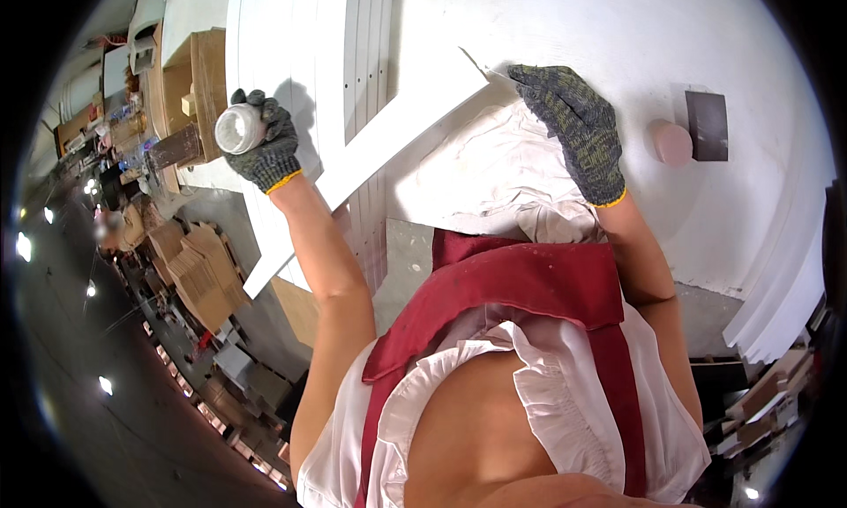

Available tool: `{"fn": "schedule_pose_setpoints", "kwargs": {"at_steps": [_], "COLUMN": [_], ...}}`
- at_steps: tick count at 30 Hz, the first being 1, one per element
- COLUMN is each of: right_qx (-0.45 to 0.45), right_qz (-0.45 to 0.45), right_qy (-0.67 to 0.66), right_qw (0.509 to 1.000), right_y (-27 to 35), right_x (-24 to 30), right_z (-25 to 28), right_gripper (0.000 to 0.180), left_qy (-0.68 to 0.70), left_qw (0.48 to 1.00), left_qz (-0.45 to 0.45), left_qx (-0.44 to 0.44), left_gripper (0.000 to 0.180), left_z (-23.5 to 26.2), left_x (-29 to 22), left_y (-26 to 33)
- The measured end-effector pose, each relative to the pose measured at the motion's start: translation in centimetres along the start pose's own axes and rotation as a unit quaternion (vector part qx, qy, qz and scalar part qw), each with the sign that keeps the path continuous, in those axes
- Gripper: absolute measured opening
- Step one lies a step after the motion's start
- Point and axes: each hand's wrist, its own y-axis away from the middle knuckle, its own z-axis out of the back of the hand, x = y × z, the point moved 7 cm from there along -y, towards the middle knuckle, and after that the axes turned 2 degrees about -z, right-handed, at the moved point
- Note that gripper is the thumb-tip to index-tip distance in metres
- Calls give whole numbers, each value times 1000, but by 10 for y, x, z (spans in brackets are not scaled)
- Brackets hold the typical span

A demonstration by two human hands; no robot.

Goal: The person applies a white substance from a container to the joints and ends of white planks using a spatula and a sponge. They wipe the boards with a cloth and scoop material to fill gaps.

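- While my left hand (262,146), in a grey knitted glove with a yellow cuff, is clenched around a small white jar (238,128), the jar's round end faces up toward me, and it hangs over the left edge of the white worktop (618,40).
- My right hand (573,128), gloved the same way, lies flat and unclenched, fingers stretched out, grasping nothing; its fingertips press on the upper end of a long white board (371,155).
- That board runs slantwise from under my right fingertips down to the left, past the worktop's left edge, just beside my left forearm.
- Beneath it lie several narrow white slats (366,49), side by side, running away from me along the worktop.
- Near the worktop's right edge, well apart from my right hand, sit a pink round block (670,142) and a dark square sheet (708,124), touching each other.
- More white panels (785,305) are stacked at the right edge.
- Cardboard boxes (198,270) stand on the floor to my left.
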Motion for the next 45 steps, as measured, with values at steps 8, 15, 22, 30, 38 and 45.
{"fn": "schedule_pose_setpoints", "kwargs": {"at_steps": [8,15,22,30,38,45], "right_qx": [0,4,15,70,196,109], "right_qz": [115,64,-90,-20,-26,-61], "right_qy": [98,39,-106,5,-113,-49], "right_qw": [988,997,990,997,974,991], "right_y": [-14,-12,-1,-15,-18,-36], "right_x": [-1,-15,-33,-36,-45,-24], "right_z": [-4,-11,-6,-17,-3,-8], "right_gripper": [30,29,28,32,29,32], "left_qy": [9,10,-41,-26,-15,-50], "left_qw": [998,997,998,999,999,998], "left_qz": [49,51,34,39,48,15], "left_qx": [44,53,-16,2,-7,-26], "left_gripper": [31,33,27,27,30,34], "left_z": [15,13,8,11,12,10], "left_x": [2,5,5,5,5,4], "left_y": [-15,-16,-12,-14,-14,-14]}}
